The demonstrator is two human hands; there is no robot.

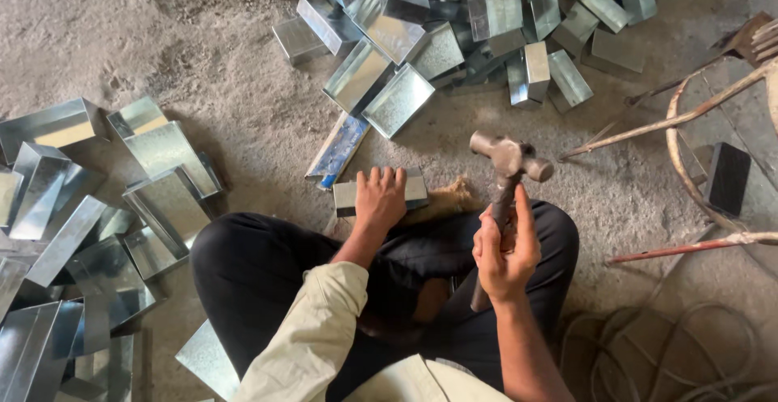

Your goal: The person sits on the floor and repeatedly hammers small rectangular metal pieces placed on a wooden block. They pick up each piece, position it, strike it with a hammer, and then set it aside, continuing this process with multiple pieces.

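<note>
I sit cross-legged on a dusty concrete floor. My left hand (379, 199) presses flat on a small folded sheet-metal box (347, 195) lying on the floor in front of my knees. My right hand (504, 248) grips the handle of a ball-peen hammer (509, 159), its steel head raised to the right of the box, well above the floor. A brownish wooden block (444, 199) lies just right of the box, partly hidden by my left hand.
A heap of shiny sheet-metal boxes (454, 21) fills the far side. Several more metal boxes (89, 224) lie at the left. A blue-tinted metal strip (339, 149) lies ahead. Rusty curved rods (689, 159), a black block (727, 177) and coiled cable (673, 345) occupy the right.
</note>
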